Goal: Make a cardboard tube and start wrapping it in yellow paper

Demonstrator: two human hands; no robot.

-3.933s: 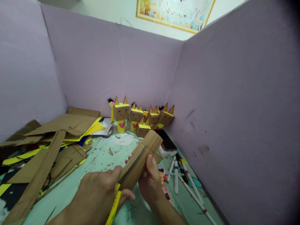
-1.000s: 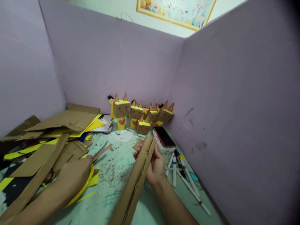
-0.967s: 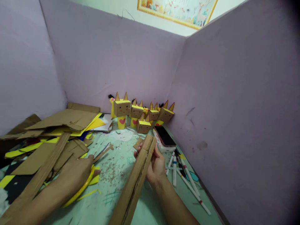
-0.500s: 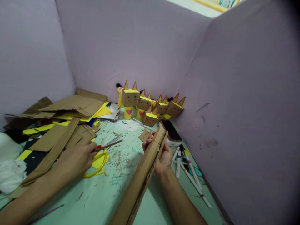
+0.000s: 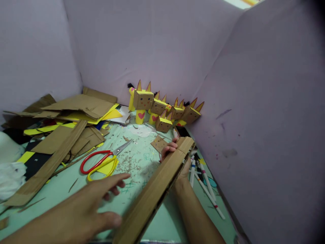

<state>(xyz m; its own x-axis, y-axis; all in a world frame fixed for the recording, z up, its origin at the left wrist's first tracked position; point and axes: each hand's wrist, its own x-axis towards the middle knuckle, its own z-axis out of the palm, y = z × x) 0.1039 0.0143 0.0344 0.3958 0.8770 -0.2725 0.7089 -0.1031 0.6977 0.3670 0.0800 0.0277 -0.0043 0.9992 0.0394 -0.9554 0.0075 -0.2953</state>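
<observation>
Scissors (image 5: 101, 160) now lie on the green table (image 5: 76, 189), released by the left hand (image 5: 83, 206), which hovers spread and empty beside the cardboard strip (image 5: 157, 186). Right hand (image 5: 177, 159) grips the strip's far end, fingers wrapped over. Held at one end only, the long strip could sag or sweep the markers (image 5: 203, 176) beyond it. Purple partitions (image 5: 152, 51) enclose the littered table.

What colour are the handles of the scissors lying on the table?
One handle is red, the other yellow, on the scissors; the head view shows them clearly.
</observation>
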